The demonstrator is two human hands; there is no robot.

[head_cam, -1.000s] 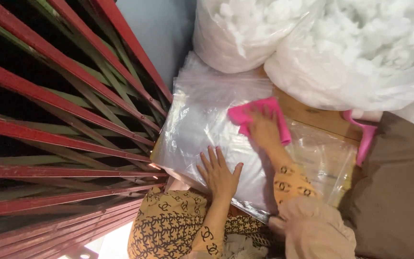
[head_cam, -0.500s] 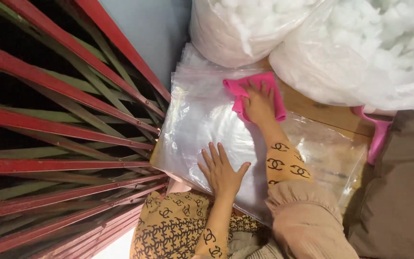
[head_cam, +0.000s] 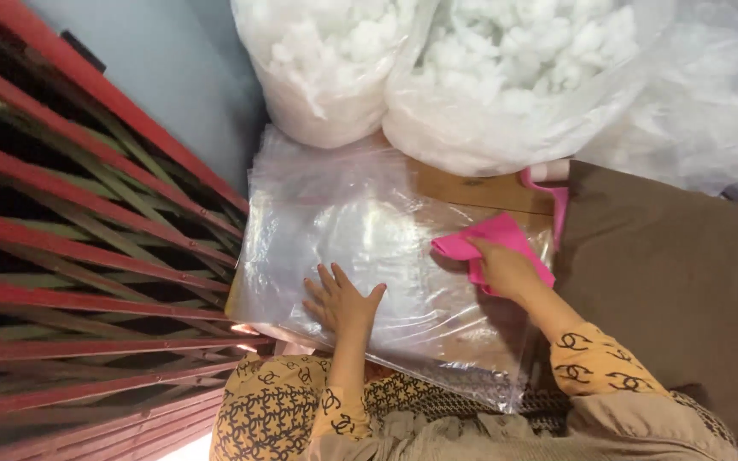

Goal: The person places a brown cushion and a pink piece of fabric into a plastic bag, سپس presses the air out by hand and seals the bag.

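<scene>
i've got my left hand (head_cam: 341,300) lying flat with the fingers spread on the near part of a clear plastic sheet (head_cam: 360,235), palm down, holding nothing; to my eye it is there to pin the slippery sheet so it doesn't slide. my right hand (head_cam: 506,271) is closed around a bright pink cloth (head_cam: 490,241), pressing it onto the right side of the same sheet, near its edge. the sheet lies over a wooden board (head_cam: 471,188) that shows bare just beyond the cloth, and its near edge droops toward my lap. two bulging clear bags of white fluffy stuffing (head_cam: 506,77) stand at the far end, touching the sheet's far edge. a red metal folding grille (head_cam: 70,256) runs along the left, and a brown cushion (head_cam: 676,273) sits against the right. a pink strip (head_cam: 557,201) pokes out between board and cushion; i cannot tell what it belongs to. how many layers the plastic has is hard to make out through the glare, and the board's supports are hidden under it.
</scene>
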